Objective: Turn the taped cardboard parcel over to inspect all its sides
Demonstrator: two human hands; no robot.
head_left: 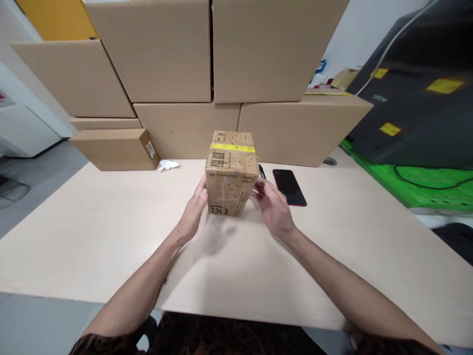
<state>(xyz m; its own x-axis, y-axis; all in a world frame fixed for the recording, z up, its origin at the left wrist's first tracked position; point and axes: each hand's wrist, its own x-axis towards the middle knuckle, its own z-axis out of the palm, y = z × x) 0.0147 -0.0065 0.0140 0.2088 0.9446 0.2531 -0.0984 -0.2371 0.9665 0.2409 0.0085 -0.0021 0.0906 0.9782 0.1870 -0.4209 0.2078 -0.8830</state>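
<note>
A brown cardboard box [232,185] with black print and a yellow tape strip across its top stands upright on the pale table [92,236], near the middle. Against its left side rests my left hand [194,209], its fingers partly hidden by the box. My right hand [274,206] is at the right side, with curled fingers touching the box near its edge. Between them the two hands hold the box. Right of it lies a black phone [289,187] with a red edge, and a black pen [262,171] shows partly behind my right hand.
Large cardboard boxes [155,54] are stacked along the table's back. A smaller flat box [114,150] and a crumpled white tissue [168,165] lie at the back left. Beyond the right edge stands a big dark case [417,108] on a green surface.
</note>
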